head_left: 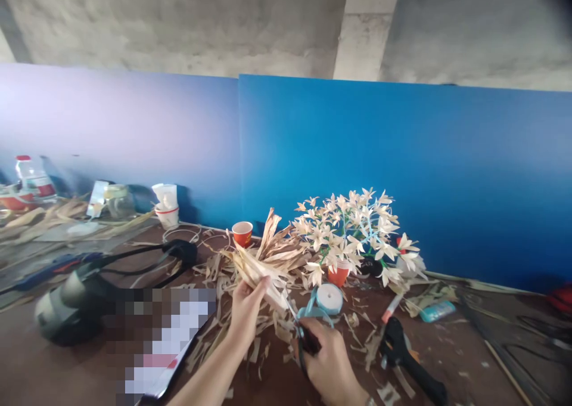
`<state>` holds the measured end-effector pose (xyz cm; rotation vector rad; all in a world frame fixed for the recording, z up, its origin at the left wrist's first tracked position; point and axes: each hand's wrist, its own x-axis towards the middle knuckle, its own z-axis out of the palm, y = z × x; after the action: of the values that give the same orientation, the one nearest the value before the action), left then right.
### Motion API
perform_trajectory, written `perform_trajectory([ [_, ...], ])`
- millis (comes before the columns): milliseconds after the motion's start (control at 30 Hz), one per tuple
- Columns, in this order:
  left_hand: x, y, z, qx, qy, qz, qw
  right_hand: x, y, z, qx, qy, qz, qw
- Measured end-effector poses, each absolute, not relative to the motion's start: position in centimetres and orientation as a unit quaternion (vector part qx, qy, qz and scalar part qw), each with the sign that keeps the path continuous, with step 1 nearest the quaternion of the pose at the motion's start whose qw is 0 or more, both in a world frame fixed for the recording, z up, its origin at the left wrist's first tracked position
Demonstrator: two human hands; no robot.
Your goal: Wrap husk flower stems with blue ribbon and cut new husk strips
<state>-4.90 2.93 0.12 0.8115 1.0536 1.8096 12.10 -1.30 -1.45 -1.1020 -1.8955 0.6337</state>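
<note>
Near the middle of the table, my left hand (246, 312) is closed round a bundle of pale dried husks (254, 270), its thumb on top. My right hand (325, 358) grips scissors (308, 340) by their dark handles. The scissor blades point up and left, at the lower right end of the husks. Whether they touch the husks is too blurred to tell. Behind my hands lies a heap of dried husks (286, 248). A roll of light blue ribbon (329, 298) lies just beyond my right hand.
White flowers (353, 227) stand in a red cup at the back, beside another red cup (242, 233). A black glue gun (413, 361) lies at right. At left are a dark device (67, 310), a pixelated flat object (170, 346) and a bottle (36, 176). Husk scraps litter the table.
</note>
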Motion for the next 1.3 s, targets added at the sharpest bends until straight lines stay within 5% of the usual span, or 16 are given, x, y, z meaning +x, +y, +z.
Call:
perform_trajectory([
  [767,-3.5,2.2,-0.2,0.273,0.362,0.653,0.607,11.5,-0.3,-3.4,-0.436,-0.63,0.508,0.393],
  [1300,-3.3,2.2,-0.5,0.264,0.361,0.663,0.6,11.5,0.1,-4.7,-0.437,-0.654,0.475,0.395],
])
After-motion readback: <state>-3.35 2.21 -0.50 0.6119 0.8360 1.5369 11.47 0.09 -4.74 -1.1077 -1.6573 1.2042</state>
